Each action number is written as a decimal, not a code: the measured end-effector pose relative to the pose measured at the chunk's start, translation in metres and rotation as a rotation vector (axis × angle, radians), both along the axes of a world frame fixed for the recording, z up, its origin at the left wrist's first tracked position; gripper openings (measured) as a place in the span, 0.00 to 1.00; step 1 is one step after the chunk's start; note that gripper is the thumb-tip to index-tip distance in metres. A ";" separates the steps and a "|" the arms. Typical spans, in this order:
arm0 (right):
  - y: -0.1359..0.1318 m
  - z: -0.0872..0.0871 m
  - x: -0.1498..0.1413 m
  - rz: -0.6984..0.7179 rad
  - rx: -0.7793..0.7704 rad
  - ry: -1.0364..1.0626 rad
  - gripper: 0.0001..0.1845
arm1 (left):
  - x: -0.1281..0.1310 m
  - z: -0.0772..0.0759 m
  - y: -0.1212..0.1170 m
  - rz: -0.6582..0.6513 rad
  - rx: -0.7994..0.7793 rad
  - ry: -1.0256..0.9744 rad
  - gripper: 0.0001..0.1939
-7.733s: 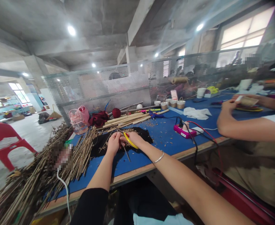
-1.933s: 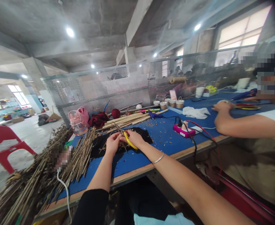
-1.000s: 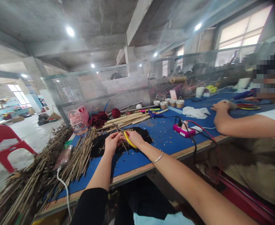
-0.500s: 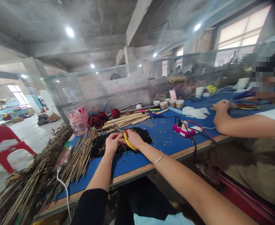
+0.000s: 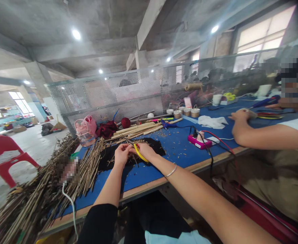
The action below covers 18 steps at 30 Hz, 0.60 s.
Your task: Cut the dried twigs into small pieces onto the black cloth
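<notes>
My right hand [image 5: 144, 151] is closed round a pair of yellow-handled shears [image 5: 140, 154], whose metal blades point up and to the left. Close against it, my left hand [image 5: 122, 154] pinches a thin twig, largely hidden by the fingers. A short dark stick end [image 5: 136, 162] pokes out below, between the hands. Beneath both hands lies a black cloth [image 5: 155, 145] strewn with small bits of twig. A bundle of thin brown sticks [image 5: 89, 169] rests just left of the cloth.
Peeled pale sticks [image 5: 138, 130] lie behind the cloth, near a pink bag [image 5: 85, 130]. A magenta power strip [image 5: 199, 141] with cables sits to the right. Beyond it, a co-worker's arm [image 5: 263, 135] rests on the blue table [image 5: 174, 159]. A perforated metal screen [image 5: 108, 98] stands behind.
The shears have turned slightly in my right hand, and their blades look closer together. Both hands stay almost in the same place.
</notes>
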State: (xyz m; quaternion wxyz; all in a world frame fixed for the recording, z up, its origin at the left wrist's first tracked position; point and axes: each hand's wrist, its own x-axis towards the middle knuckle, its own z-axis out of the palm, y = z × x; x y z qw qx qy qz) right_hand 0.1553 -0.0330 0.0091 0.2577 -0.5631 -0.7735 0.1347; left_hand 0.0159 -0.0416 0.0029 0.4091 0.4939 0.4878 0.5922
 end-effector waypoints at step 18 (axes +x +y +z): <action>0.001 -0.004 0.000 -0.030 0.083 -0.047 0.33 | 0.000 0.002 -0.001 -0.028 -0.009 -0.056 0.22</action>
